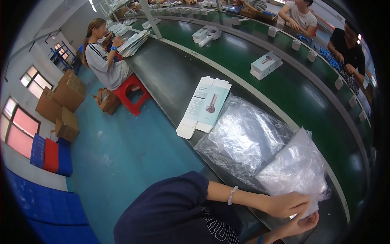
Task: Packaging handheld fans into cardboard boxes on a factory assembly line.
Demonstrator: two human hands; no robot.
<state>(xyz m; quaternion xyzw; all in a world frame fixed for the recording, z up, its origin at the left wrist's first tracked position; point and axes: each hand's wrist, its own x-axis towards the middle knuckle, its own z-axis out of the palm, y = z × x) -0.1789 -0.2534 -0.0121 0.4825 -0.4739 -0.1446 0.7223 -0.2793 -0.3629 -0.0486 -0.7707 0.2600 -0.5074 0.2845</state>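
At the lower right, my left hand point(287, 204), below a beaded bracelet, has its fingers bent over a small white box point(312, 209). From below, my right hand point(300, 226) curls its fingers round the same box. My hands cover most of it, so its shape and contents are hidden. Just beyond my fingers lies a heap of clear plastic bags point(292, 166), touching a larger shiny stack of clear bags point(248, 132). A flat pile of unfolded white and pale-green cartons point(205, 105), printed with a handheld device, lies at the far end of the bags.
A green conveyor belt point(292, 97) curves past the dark bench point(162, 69), carrying a printed box point(265, 66) and a white handheld device point(210, 36). Co-workers sit across the belt. Another person point(101, 61) sits at far left on a red stool point(134, 95).
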